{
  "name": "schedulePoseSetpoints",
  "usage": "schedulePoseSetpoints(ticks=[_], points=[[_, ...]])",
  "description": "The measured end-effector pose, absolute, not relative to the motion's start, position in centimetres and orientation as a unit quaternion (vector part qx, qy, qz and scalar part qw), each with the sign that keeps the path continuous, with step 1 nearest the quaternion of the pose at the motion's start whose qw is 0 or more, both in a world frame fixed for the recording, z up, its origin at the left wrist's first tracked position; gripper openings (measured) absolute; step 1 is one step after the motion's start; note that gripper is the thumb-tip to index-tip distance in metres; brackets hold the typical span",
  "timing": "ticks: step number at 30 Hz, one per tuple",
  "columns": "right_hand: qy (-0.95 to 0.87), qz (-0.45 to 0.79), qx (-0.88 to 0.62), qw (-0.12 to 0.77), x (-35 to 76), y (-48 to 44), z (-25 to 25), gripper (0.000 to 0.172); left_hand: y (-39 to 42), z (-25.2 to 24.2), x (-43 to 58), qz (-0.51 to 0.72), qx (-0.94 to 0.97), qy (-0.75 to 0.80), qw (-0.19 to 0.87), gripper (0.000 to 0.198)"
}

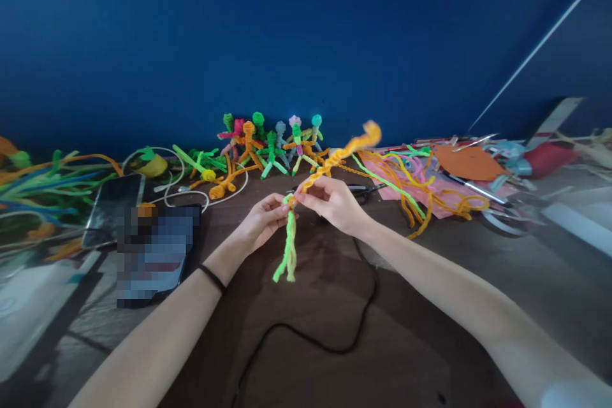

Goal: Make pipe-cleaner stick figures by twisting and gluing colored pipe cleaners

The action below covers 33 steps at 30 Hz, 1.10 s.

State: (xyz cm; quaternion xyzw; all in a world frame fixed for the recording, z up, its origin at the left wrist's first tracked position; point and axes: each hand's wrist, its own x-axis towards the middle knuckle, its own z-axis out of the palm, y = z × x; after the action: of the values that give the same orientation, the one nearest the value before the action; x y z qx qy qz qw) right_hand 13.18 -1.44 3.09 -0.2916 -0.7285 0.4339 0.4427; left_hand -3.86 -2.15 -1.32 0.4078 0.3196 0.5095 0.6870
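Note:
My left hand [268,220] pinches the top of a light green pipe-cleaner piece [291,245], whose two strands hang down over the dark table. Close beside it, my right hand [335,204] is closed on a twisted orange pipe cleaner [342,152] where it meets the green piece. The orange one slants up to the right and ends in a curl. The fingertips of both hands nearly touch, and they hide part of the joint.
Small pipe-cleaner figures [271,152] stand along the blue wall. Two phones [115,210] and a white cable [167,194] lie left, with pipe cleaners beyond. Loose pipe cleaners [421,194], scissors [366,191] and orange felt [468,162] lie right. A black cord [320,347] curves across the table [406,357].

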Motion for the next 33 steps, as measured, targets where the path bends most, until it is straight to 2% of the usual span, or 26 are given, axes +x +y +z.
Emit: schedulePoseSetpoints(ticks=[7, 14, 20, 28, 33], points=[[-0.698, 0.511, -0.274, 0.419, 13.0, -2.0, 3.5, 0.02, -2.2, -1.1, -3.9, 0.526, 0.371, 0.304, 0.702, 0.01], [-0.682, 0.536, -0.269, 0.419, 13.1, -1.9, 2.6, 0.019, -1.9, -1.5, -4.2, 0.542, 0.349, 0.319, 0.695, 0.006], [-0.65, 0.575, -0.261, 0.422, 13.2, -1.2, 1.8, 0.016, -1.7, -1.7, -4.3, 0.543, 0.342, 0.31, 0.702, 0.008], [-0.661, 0.537, -0.315, 0.418, 12.9, -1.1, 1.5, 0.029, -1.9, -1.4, -4.1, 0.537, 0.339, 0.309, 0.708, 0.007], [-0.64, 0.556, -0.321, 0.423, 12.7, -0.9, 1.1, 0.028, -1.9, -1.4, -4.2, 0.534, 0.343, 0.307, 0.71, 0.008]])
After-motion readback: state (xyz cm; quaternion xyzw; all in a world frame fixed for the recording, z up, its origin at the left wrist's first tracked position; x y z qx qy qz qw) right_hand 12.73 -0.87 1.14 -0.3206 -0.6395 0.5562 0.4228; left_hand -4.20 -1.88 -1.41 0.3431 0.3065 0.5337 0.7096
